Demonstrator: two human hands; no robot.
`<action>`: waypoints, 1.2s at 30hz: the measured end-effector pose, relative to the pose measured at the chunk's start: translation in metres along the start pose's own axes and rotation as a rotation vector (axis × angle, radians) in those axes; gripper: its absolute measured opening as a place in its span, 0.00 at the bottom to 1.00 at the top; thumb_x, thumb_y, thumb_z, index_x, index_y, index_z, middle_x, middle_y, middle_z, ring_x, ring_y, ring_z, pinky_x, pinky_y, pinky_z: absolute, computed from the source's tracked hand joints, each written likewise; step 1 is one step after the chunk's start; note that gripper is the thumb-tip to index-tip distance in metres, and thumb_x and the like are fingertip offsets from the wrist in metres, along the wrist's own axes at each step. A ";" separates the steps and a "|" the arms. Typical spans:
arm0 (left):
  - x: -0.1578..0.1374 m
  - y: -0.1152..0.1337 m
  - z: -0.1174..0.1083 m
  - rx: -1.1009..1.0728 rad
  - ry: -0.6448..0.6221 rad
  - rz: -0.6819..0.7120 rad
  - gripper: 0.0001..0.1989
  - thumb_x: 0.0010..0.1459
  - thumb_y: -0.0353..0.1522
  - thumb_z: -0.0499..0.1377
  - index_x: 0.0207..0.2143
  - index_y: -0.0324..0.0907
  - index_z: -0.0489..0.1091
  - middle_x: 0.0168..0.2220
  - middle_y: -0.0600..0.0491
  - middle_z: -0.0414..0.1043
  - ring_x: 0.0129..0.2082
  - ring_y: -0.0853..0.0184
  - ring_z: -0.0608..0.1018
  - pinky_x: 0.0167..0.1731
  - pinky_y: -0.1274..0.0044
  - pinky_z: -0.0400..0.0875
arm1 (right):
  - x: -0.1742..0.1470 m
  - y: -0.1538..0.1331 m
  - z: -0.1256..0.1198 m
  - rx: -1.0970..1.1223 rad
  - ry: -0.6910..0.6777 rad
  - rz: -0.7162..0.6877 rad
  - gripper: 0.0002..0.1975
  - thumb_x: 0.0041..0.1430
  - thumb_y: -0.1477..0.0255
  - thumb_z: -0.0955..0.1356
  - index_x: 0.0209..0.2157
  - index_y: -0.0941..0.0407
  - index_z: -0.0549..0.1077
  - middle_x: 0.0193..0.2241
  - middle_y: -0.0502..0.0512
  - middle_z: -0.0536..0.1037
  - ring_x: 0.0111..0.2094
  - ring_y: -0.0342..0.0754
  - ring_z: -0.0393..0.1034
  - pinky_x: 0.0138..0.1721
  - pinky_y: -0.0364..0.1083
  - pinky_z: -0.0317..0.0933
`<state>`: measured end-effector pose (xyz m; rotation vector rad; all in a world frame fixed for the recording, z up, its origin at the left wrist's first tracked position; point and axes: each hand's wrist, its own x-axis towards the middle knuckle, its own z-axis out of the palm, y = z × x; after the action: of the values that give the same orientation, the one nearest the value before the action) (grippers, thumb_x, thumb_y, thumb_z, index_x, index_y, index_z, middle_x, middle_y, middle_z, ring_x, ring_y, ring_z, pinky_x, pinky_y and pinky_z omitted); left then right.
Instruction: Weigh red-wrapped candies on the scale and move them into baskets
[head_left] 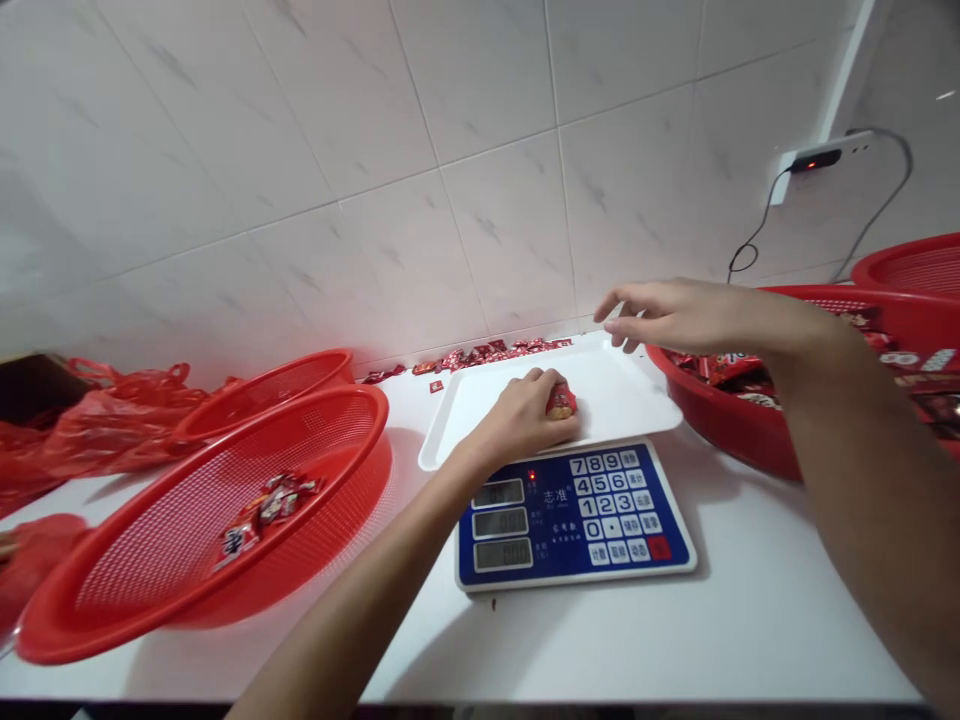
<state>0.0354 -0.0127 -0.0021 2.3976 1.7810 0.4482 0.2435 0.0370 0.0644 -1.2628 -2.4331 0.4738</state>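
Note:
My left hand [529, 410] is closed around a small red-wrapped snack packet [561, 400] over the white tray [480, 400]. The tray sits on a blue digital scale [555, 550] with three small displays and a keypad. Above the tray's far right corner, my right hand [656, 312] hangs with fingers spread and bent, nothing visible in it. Under my right forearm is a large red basket [720, 425] full of wrapped snacks [724, 370]. Part of that basket is hidden by the arm.
A red mesh basket [352, 470] to the left holds several snack packets [262, 510]; another red basket [277, 385] stands behind it. Red wrappers [495, 352] line the tiled wall. Red plastic bags [120, 420] lie far left, near another person's hand [6, 546]. A power strip [832, 158] hangs at right.

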 end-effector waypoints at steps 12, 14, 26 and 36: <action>0.006 -0.013 -0.027 -0.161 0.060 -0.128 0.14 0.46 0.33 0.55 0.38 0.44 0.67 0.35 0.51 0.73 0.35 0.59 0.75 0.34 0.69 0.70 | -0.011 0.009 -0.015 0.004 0.030 -0.029 0.20 0.65 0.59 0.64 0.53 0.54 0.72 0.41 0.57 0.79 0.38 0.51 0.74 0.35 0.46 0.61; 0.001 -0.018 -0.030 -0.204 0.085 -0.174 0.14 0.48 0.35 0.55 0.40 0.45 0.67 0.37 0.50 0.73 0.36 0.59 0.76 0.33 0.69 0.70 | -0.012 0.013 -0.018 -0.011 0.066 0.001 0.20 0.64 0.59 0.64 0.53 0.54 0.72 0.40 0.57 0.79 0.36 0.50 0.73 0.34 0.46 0.61; 0.011 -0.008 -0.025 -0.082 -0.087 -0.212 0.39 0.43 0.34 0.59 0.60 0.44 0.59 0.42 0.45 0.75 0.29 0.58 0.76 0.22 0.71 0.70 | -0.012 0.018 -0.022 -0.012 0.088 0.009 0.20 0.63 0.59 0.66 0.53 0.54 0.73 0.39 0.55 0.79 0.37 0.51 0.73 0.38 0.48 0.60; 0.011 0.002 -0.025 0.144 -0.123 -0.187 0.29 0.43 0.35 0.58 0.52 0.42 0.66 0.37 0.44 0.75 0.31 0.54 0.77 0.24 0.70 0.69 | -0.013 0.013 -0.017 -0.001 0.030 -0.064 0.22 0.62 0.61 0.68 0.55 0.55 0.71 0.41 0.56 0.79 0.37 0.49 0.72 0.35 0.46 0.59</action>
<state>0.0321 -0.0045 0.0236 2.2621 2.0187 0.1529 0.2676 0.0361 0.0718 -1.1794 -2.4411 0.4329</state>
